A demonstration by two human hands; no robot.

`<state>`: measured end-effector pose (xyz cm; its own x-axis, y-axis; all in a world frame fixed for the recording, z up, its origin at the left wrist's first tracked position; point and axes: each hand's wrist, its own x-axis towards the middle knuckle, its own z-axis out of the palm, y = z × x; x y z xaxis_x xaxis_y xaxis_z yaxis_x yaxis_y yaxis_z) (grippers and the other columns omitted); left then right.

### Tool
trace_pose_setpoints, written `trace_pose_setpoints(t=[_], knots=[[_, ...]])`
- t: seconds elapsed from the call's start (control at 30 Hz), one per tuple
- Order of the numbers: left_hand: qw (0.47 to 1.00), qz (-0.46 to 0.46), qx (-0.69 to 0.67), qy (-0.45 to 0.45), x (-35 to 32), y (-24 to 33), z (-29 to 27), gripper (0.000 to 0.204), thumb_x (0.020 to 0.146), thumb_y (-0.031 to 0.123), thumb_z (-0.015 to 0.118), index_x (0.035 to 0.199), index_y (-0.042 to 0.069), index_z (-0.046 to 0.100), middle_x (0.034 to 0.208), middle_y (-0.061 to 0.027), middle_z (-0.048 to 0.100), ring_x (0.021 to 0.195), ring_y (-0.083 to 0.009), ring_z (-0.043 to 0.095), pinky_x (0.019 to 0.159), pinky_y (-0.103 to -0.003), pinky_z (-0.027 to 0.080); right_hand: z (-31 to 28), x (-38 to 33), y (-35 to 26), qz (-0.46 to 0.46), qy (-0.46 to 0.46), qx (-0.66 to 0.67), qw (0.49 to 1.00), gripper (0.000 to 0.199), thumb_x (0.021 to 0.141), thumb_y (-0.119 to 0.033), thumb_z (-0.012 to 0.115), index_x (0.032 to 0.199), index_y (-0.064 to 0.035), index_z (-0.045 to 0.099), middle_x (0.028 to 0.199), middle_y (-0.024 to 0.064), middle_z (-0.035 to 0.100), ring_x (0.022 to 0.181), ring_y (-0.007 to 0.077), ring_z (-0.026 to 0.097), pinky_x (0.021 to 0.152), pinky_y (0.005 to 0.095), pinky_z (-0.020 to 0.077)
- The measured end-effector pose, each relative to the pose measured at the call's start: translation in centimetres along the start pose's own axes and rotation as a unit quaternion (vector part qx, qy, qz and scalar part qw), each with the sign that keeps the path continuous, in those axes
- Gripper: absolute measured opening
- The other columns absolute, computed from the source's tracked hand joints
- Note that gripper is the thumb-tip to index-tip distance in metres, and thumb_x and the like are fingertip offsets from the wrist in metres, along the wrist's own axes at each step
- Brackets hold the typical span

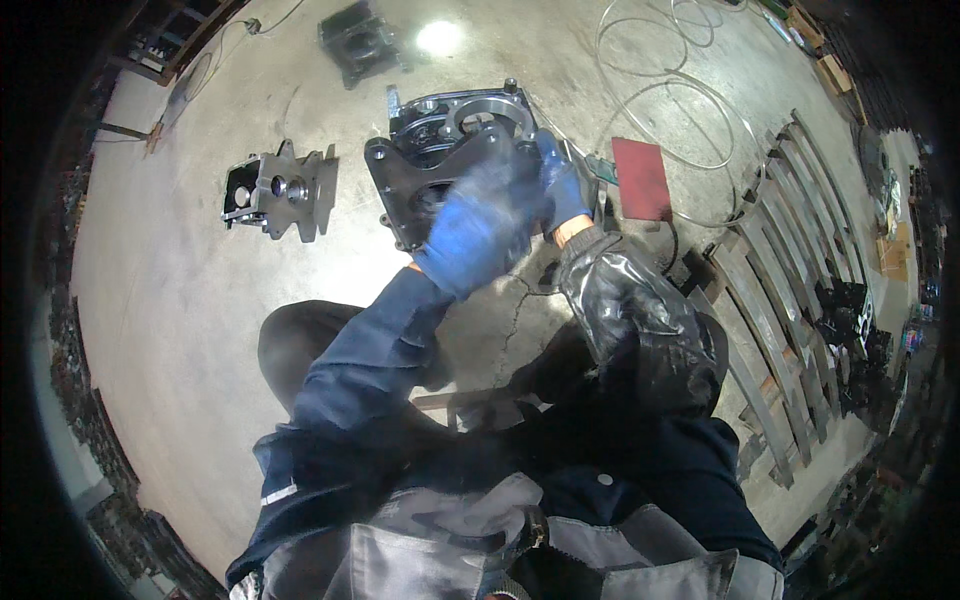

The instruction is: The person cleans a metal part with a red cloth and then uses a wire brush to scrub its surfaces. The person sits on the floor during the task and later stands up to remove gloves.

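A dark metal housing casting with round bores and a machined ring stands on the concrete floor in front of me. Over its near right part is my left hand in a blue glove, smeared by motion, so its fingers cannot be read. At the casting's right edge, my right hand, also blue-gloved, appears closed; what lies in its fingers is hidden. Just right of that hand lie a dark green strip and a flat red sheet. My right forearm wears a shiny black sleeve.
A smaller metal casting stands to the left, and another dark casting lies farther off. A thin clear hose coils across the floor at the far right. Slatted metal bars lie along the right side.
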<state>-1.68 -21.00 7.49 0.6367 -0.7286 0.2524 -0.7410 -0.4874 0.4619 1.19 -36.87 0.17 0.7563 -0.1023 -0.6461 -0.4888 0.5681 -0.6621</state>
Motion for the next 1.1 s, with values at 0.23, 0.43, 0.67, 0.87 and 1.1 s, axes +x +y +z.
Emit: trace_pose_setpoints(t=[0.23, 0.43, 0.67, 0.87, 1.1], knots=[[0.918, -0.146, 0.165, 0.330, -2.3, -4.5, -2.2, 0.051, 0.089, 0.013, 0.068, 0.139, 0.009, 0.062, 0.139, -0.0222, 0.059, 0.128, -0.0422, 0.057, 0.110, -0.054, 0.043, -1.0, -0.9, -0.6, -0.127, -0.100, -0.025, 0.987, 0.043, 0.105, -0.045, 0.057, 0.121, -0.0075, 0.072, 0.103, 0.0065, 0.075, 0.094, 0.0228, 0.069, 0.084, 0.0341, 0.0534], [0.801, -0.326, -0.350, 0.359, -7.7, -9.9, 1.4, 0.046, 0.099, 0.020, 0.072, 0.140, 0.004, 0.057, 0.132, -0.0111, 0.064, 0.117, -0.0208, 0.063, 0.102, -0.035, 0.052, -0.3, -1.6, 0.6, -0.174, -0.115, -0.078, 0.975, 0.046, 0.105, -0.038, 0.061, 0.132, -0.0007, 0.066, 0.108, 0.0065, 0.071, 0.098, 0.0150, 0.061, 0.094, 0.0321, 0.0492], [0.813, -0.400, -0.299, 0.299, -12.5, -7.1, 1.4, 0.064, 0.094, 0.028, 0.079, 0.146, 0.003, 0.053, 0.128, -0.0132, 0.068, 0.116, -0.0199, 0.064, 0.098, -0.035, 0.052, 0.5, -4.3, 2.1, -0.283, -0.126, -0.218, 0.925, 0.049, 0.104, -0.037, 0.064, 0.134, 0.0020, 0.064, 0.125, 0.0096, 0.069, 0.112, 0.0173, 0.060, 0.101, 0.0328, 0.0463], [0.859, -0.298, -0.150, 0.388, -10.4, -6.3, -1.0, 0.075, 0.093, 0.020, 0.076, 0.156, 0.002, 0.039, 0.130, -0.0235, 0.065, 0.118, -0.0362, 0.066, 0.101, -0.042, 0.053, 0.9, -4.1, 4.1, -0.222, -0.079, -0.179, 0.955, 0.052, 0.103, -0.039, 0.067, 0.137, 0.0014, 0.064, 0.129, 0.0073, 0.067, 0.116, 0.0190, 0.060, 0.105, 0.0324, 0.0436], [0.856, -0.409, -0.012, 0.317, -19.6, -4.5, 9.8, 0.078, 0.099, 0.024, 0.064, 0.160, -0.004, 0.023, 0.138, -0.0374, 0.055, 0.122, -0.0475, 0.062, 0.100, -0.049, 0.052, -0.3, -1.3, 7.5, -0.240, -0.107, -0.170, 0.950, 0.051, 0.105, -0.041, 0.063, 0.135, -0.0001, 0.063, 0.127, 0.0061, 0.067, 0.113, 0.0182, 0.060, 0.101, 0.0342, 0.0464]])
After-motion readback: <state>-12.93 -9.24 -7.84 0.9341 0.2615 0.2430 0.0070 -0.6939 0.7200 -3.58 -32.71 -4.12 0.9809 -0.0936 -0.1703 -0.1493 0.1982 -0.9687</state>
